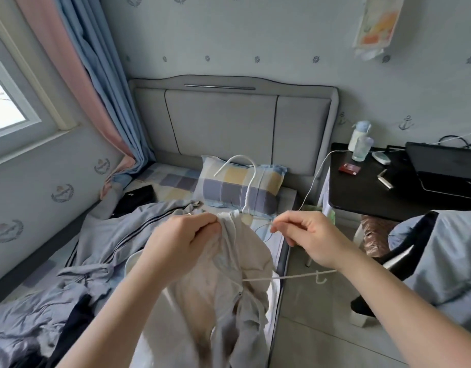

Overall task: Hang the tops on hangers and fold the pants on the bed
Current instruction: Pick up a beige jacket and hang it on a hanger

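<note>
Pale top hangs lengthwise above the right edge of the bed, collar uppermost and toward the headboard, hem running down out of view. Blue-grey jacket lies crumpled across the bed's middle. White hanger stands upright at the collar, hook tip curving left, lower bar projecting right. Left hand grips the collar fabric, fingers curled. Right hand pinches the hanger's thin right arm. Clear bottle stands at the black table's rear left corner; contents cannot be told.

The bed is viewed from close above by a head-worn camera (wide-angle, the sole view), aimed forward and down toward the headboard.
</note>
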